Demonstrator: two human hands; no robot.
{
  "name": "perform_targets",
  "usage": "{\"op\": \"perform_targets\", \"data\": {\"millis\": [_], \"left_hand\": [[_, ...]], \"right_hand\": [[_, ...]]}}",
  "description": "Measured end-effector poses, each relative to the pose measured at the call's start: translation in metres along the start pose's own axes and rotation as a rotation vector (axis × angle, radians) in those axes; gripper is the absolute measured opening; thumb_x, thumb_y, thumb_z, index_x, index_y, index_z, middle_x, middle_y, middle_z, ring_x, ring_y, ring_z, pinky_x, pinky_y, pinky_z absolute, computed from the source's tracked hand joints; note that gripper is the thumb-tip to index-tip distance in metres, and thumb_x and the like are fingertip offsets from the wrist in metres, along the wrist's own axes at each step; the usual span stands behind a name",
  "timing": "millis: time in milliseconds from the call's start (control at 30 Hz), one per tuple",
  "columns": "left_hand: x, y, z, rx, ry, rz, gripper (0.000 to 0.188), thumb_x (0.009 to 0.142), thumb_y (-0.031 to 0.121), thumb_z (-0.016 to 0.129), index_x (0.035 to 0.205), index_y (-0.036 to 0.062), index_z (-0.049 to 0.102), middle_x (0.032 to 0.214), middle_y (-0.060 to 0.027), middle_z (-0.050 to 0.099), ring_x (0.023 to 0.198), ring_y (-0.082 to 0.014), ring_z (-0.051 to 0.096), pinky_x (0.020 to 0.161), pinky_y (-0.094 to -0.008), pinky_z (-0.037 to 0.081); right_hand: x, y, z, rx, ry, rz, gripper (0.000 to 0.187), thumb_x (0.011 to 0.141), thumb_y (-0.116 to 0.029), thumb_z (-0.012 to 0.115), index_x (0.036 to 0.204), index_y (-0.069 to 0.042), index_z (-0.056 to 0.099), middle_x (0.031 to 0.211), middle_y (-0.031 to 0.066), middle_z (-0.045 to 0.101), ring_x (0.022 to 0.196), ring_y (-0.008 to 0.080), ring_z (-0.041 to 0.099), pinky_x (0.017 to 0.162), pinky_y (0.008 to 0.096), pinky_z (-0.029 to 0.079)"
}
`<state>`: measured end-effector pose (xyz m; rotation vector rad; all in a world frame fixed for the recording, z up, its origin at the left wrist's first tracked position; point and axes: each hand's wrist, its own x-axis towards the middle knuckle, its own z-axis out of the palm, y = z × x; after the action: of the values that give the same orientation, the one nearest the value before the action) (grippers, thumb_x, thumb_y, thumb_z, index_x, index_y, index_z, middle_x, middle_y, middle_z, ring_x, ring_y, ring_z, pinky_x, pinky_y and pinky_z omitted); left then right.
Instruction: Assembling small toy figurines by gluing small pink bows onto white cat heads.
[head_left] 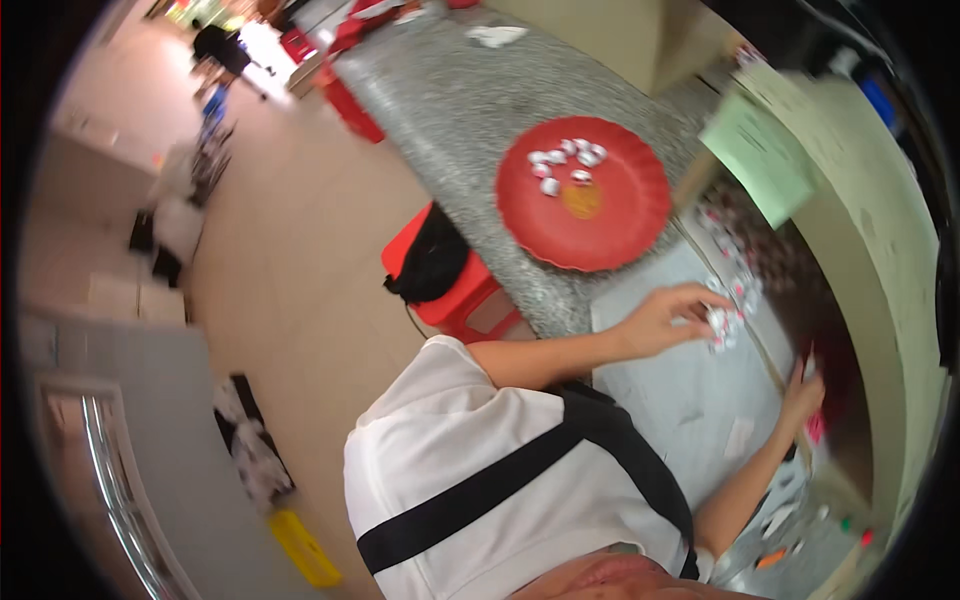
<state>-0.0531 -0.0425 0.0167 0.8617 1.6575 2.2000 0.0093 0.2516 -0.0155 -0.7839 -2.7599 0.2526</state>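
Over a cluster of small white-and-pink pieces [738, 300], my left hand [672, 318] has its fingers curled, and one white piece [716, 320] appears to be between the thumb and fingers. My right hand [803, 393] is closed around a thin, pointed tool [810, 365] whose tip points away from me; blur hides its exact kind. Several similar white pieces [557, 157] lie in a round red dish [625, 240] with a scalloped rim, beyond my left hand. A yellowish-brown patch [580, 201] shows on the dish's bottom.
A grey stone counter [440, 90] runs away to the upper left. Pale boards [885, 250] wall in the right side, with a green paper [760, 160] on them. A red stool [490, 305] bearing a black cloth [435, 255] stands left. Caps and small tools [775, 558] lie lower right.
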Motion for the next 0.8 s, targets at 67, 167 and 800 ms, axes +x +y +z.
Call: {"op": "perform_targets", "data": {"millis": [67, 167, 800], "left_hand": [[-0.003, 0.009, 0.001, -0.023, 0.003, -0.009, 0.030, 0.071, 0.002, 0.053, 0.101, 0.0049, 0.051, 0.088, -0.0052, 0.050, 0.074, -0.0118, 0.051, 0.068, -0.0249, 0.043], [-0.013, 0.018, -0.002, -0.040, 0.021, -0.021, 0.030, 0.073, 0.005, 0.054, 0.103, 0.0046, 0.049, 0.094, -0.0051, 0.049, 0.078, -0.0111, 0.050, 0.072, -0.0241, 0.043], [-0.004, 0.012, 0.010, -0.098, -0.036, -0.063, 0.028, 0.074, 0.005, 0.054, 0.101, 0.0047, 0.050, 0.092, -0.0047, 0.051, 0.076, -0.0096, 0.051, 0.069, -0.0233, 0.043]], "right_hand": [[0.004, 0.009, 0.010, -0.231, 0.009, -0.007, 0.034, 0.074, -0.036, 0.050, 0.090, -0.007, 0.056, 0.075, 0.0176, 0.057, 0.067, 0.0346, 0.054, 0.058, 0.0417, 0.043], [0.015, 0.021, 0.025, -0.303, 0.024, -0.083, 0.032, 0.074, -0.036, 0.050, 0.088, -0.008, 0.057, 0.073, 0.0172, 0.057, 0.066, 0.0347, 0.054, 0.056, 0.0425, 0.043], [0.001, 0.002, 0.002, 0.308, 0.168, -0.128, 0.028, 0.075, -0.024, 0.051, 0.091, -0.001, 0.053, 0.082, 0.0190, 0.055, 0.075, 0.0344, 0.052, 0.064, 0.0377, 0.040]]}}
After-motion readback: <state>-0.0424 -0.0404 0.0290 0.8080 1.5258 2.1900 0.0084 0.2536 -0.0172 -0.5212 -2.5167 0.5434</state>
